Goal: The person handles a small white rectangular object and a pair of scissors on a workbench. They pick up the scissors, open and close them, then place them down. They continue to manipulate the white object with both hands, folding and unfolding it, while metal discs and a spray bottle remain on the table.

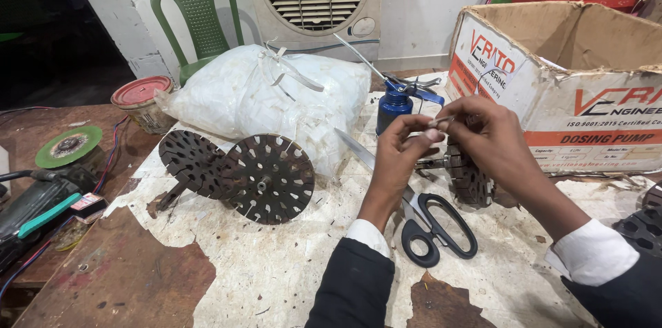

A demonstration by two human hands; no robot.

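Workbench (276, 266): strip (439, 121) between both hands.

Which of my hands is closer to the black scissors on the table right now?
Left. The left hand is raised just above the upper part of the black scissors, its wrist beside the blade. The right hand is up and off to their right, over a slotted metal core.

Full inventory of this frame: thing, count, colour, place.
slotted rotor cores: 2, dark rusty, table centre-left
third core: 1, dark, under the hands
scissors: 1, black handles, beside left wrist
oil can: 1, blue, behind hands
plastic sack: 1, white, table rear
cardboard box: 1, brown and white, right
tin: 1, red lid, left
grinder disc: 1, green, far left
chair: 1, green, rear
left hand, right hand: pinching a small strip
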